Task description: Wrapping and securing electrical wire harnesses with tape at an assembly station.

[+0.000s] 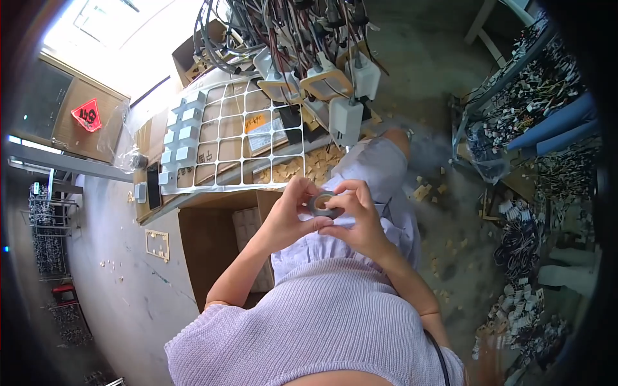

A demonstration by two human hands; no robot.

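from my end i have a ring [314,207] between the fingers [298,188], a grid [243,159] beyond them to the left, blocks [187,132] along its left edge, cables [286,26] hanging farther beyond, wire bundles [524,96] well right.

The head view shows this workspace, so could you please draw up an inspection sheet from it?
Surface: table bearing cardboard, a white grid and pale blocks along the grid's left side.
Job's things: grey ring-shaped roll, held above the lap.
Clutter: tan scraps beside and under the grid, with more scattered on the floor.
Hands: left hand and right hand both have fingers on the roll.
Cables: dark bundle hanging at the table's far side, with white housings at its lower end.
Surroundings: open cardboard box below the table edge; wire-laden rack at right.
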